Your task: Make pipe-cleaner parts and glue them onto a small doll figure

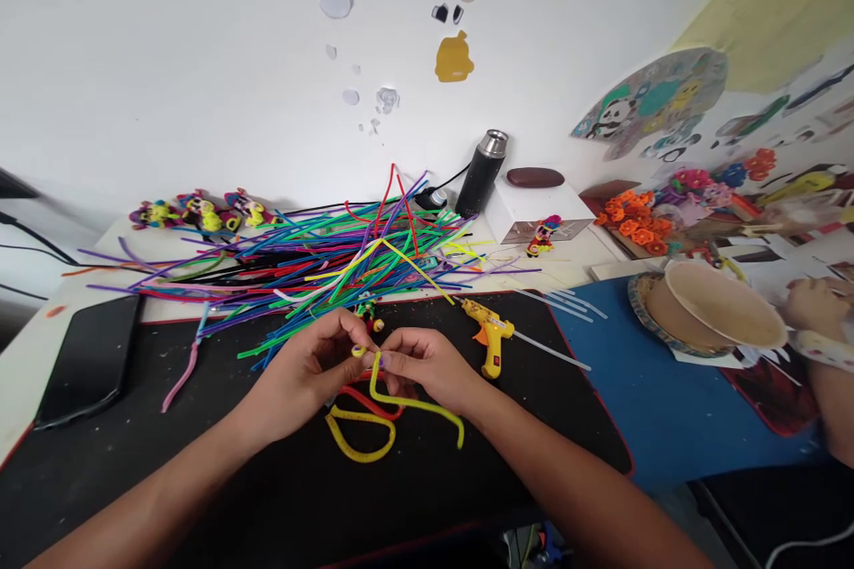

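Observation:
My left hand (310, 364) pinches a small coiled yellow piece (358, 351) between thumb and fingers. Close against it, my right hand (427, 364) grips a yellow-green pipe cleaner (420, 405) near its upper end. The rest of that pipe cleaner bends down and trails to the right over the black mat (267, 498). Below my fingers lies a yellow tape measure (364, 460) bent in a loop, with a red strip (374, 412) beside it. A small figure (366, 309) behind my hands is partly hidden.
Loose coloured pipe cleaners (320, 253) are heaped behind. Right of my hands lies a yellow glue gun (492, 333); a phone (90, 356) is at left. A black flask (481, 173) stands by a white box (540, 204). Another person's arm (831, 391) is beyond a bowl (727, 307).

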Demonstrator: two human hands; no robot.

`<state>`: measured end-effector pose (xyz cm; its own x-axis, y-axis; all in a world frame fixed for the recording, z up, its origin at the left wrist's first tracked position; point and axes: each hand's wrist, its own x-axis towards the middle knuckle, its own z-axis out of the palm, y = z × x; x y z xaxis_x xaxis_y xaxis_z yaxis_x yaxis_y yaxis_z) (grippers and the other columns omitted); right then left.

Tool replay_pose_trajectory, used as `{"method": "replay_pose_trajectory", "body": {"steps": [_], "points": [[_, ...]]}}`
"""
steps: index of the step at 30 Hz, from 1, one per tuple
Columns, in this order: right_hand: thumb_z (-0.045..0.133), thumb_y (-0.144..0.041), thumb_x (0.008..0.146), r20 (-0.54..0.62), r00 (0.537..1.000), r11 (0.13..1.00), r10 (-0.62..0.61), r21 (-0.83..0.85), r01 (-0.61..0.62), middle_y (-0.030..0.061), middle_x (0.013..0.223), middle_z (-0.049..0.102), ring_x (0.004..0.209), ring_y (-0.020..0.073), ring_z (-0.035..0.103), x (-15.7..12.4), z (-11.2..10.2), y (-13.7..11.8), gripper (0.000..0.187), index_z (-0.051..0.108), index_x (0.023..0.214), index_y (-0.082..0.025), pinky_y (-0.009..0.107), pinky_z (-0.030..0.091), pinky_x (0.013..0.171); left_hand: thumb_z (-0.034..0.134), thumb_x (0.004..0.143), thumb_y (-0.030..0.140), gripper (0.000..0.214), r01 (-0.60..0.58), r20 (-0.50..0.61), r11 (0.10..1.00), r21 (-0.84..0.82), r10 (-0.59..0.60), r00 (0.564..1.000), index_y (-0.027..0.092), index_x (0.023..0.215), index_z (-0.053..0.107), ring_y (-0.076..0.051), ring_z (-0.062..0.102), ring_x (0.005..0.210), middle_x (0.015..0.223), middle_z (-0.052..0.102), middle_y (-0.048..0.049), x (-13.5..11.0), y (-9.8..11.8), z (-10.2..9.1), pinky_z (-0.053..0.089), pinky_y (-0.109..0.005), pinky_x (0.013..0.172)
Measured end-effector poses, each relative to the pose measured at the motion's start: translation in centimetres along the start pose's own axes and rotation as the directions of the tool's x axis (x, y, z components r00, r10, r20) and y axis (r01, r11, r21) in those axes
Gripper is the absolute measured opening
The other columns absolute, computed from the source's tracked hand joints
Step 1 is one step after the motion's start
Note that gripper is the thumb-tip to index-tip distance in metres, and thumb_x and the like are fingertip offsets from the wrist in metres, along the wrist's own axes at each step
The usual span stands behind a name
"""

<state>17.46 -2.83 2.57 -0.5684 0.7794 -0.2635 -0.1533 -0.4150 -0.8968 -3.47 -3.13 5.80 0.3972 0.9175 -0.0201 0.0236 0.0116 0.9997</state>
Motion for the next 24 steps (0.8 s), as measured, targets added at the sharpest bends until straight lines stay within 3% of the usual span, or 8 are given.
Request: {"method": "replay_pose_trajectory", "body": {"steps": [14, 19, 24], "points": [[0.08, -0.055, 0.084, 0.025, 0.999, 0.996, 0.029, 0.078, -0.031, -0.0044, 0.058, 0.066, 0.043, 0.0081, 0.051, 0.4, 0.0, 0.6, 0.041, 0.065, 0.086, -0.018, 0.02, 0.037, 0.042, 0.078, 0.091, 0.026, 0.011, -0.05, 0.002, 0.998, -0.042, 0.05, 0.999, 0.022, 0.091, 0.068, -0.016, 0.069, 0.083, 0.096, 0.07, -0.0032, 0.1, -0.8, -0.6, 0.058, -0.026, 0.074], [0.081, -0.054, 0.084, 0.015, 0.999, 0.994, 0.046, 0.102, -0.047, -0.005, 0.058, 0.064, 0.043, 0.0078, 0.05, 0.6, 0.2, 0.7, 0.04, 0.067, 0.088, -0.017, 0.02, 0.035, 0.042, 0.077, 0.092, 0.026, 0.007, -0.067, -0.02, 0.998, -0.009, 0.066, 0.998, 0.023, 0.094, 0.07, -0.02, 0.069, 0.096, 0.101, 0.072, -0.005, 0.2, -1.1, -0.6, 0.058, -0.029, 0.083], [0.082, -0.053, 0.083, 0.022, 0.998, 0.988, 0.059, 0.142, -0.062, -0.0044, 0.059, 0.064, 0.044, 0.0083, 0.053, 0.6, 0.2, 0.8, 0.04, 0.065, 0.087, -0.017, 0.019, 0.036, 0.043, 0.077, 0.091, 0.025, 0.006, -0.074, -0.009, 0.997, -0.007, 0.074, 0.997, 0.023, 0.093, 0.071, -0.018, 0.069, 0.088, 0.094, 0.07, -0.0029, 0.3, -1.2, -0.6, 0.058, -0.028, 0.08]]}}
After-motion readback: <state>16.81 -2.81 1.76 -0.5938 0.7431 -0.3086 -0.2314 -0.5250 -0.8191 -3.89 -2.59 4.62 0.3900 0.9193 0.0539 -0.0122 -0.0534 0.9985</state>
